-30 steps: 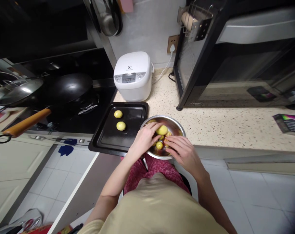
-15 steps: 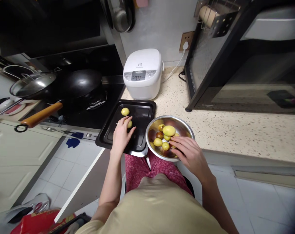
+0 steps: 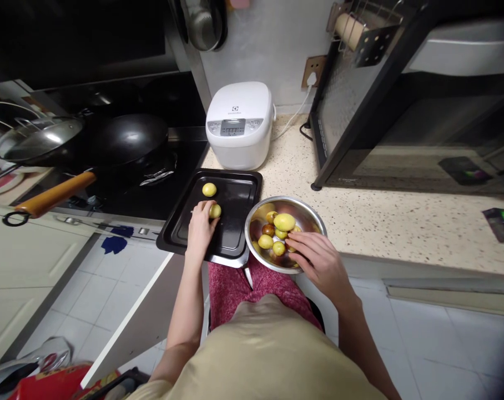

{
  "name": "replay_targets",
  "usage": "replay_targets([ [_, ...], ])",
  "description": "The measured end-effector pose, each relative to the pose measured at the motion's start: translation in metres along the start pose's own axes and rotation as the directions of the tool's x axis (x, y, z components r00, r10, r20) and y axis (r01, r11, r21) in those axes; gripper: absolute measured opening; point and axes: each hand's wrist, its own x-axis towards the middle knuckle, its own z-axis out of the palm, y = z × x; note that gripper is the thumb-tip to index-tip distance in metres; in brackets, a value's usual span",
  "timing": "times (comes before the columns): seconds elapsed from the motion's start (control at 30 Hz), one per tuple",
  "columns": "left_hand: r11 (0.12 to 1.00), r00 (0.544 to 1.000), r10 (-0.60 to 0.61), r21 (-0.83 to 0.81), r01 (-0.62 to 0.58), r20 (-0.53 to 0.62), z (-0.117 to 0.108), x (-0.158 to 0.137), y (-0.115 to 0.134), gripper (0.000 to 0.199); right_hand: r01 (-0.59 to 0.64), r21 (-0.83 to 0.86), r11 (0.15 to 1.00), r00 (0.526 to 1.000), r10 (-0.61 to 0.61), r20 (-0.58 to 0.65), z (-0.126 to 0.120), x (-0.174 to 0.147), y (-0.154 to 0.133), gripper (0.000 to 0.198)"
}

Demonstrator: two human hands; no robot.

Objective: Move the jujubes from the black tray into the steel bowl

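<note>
In the head view, a black baking tray [image 3: 238, 219] lies across the counter's front edge. Near its back left sits one yellow, egg-shaped fruit [image 3: 209, 189]. My left hand [image 3: 200, 226] is over the tray, its fingers and thumb closed around a second yellow fruit [image 3: 215, 211] that shows partly. To the right, a steel bowl [image 3: 313, 218] holds several yellow fruits, one of them larger [image 3: 284, 221], and a brown one [image 3: 268, 230]. My right hand [image 3: 317, 256] reaches over the bowl's right rim. Its fingers are stretched and slightly apart, at the fruits, partly hiding some.
Behind the tray stands a white rice cooker [image 3: 238, 128], its cord plugged into the wall. A large black oven [image 3: 402, 139] fills the right side of the counter. At left, a wok [image 3: 131, 139] with a wooden handle [image 3: 64, 191] sits on the stove. An open cabinet door [image 3: 127, 311] juts out below.
My left hand's fingers and thumb have drawn together around the fruit on the tray. The right hand stays at the bowl. The whole view has shifted slightly.
</note>
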Motion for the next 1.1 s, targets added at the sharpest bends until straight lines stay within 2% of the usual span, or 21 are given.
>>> replay_targets([
  [0.13,0.966,0.997,0.063,-0.247,-0.071,-0.041,-0.009,-0.004,0.015,0.034,-0.023,-0.004,1.000,0.999,0.023,-0.039,-0.002,0.000,-0.002,0.021],
  [0.27,0.897,0.984,0.165,-0.406,-0.176,-0.062,-0.021,-0.017,0.055,0.034,-0.042,-0.033,0.999,0.995,0.039,-0.093,-0.001,0.001,-0.004,0.026],
  [0.4,0.828,0.956,0.291,-0.508,-0.237,0.029,-0.021,-0.033,0.096,0.036,-0.033,-0.056,0.998,0.995,0.028,-0.094,0.001,0.003,-0.009,0.035],
  [0.53,0.776,0.917,0.380,-0.580,-0.247,0.118,-0.010,-0.044,0.119,0.039,-0.018,-0.060,0.998,0.997,0.014,-0.073,0.003,0.003,-0.013,0.045],
  [0.7,0.759,0.910,0.393,-0.605,-0.242,0.129,0.001,-0.049,0.131,0.039,-0.017,-0.069,0.997,0.998,0.013,-0.069,0.003,-0.001,-0.011,0.052],
  [0.87,0.771,0.916,0.373,-0.600,-0.215,0.151,0.013,-0.051,0.134,0.038,-0.066,-0.072,0.995,0.997,0.063,-0.052,0.002,-0.003,-0.010,0.053],
  [1.0,0.756,0.906,0.374,-0.632,-0.173,0.199,0.015,-0.051,0.133,0.039,-0.155,-0.055,0.986,0.987,0.152,-0.056,0.003,-0.003,-0.012,0.050],
  [1.1,0.780,0.910,0.360,-0.601,-0.173,0.206,0.009,-0.050,0.127,0.041,-0.233,-0.044,0.972,0.971,0.230,-0.061,0.005,-0.003,-0.013,0.044],
])
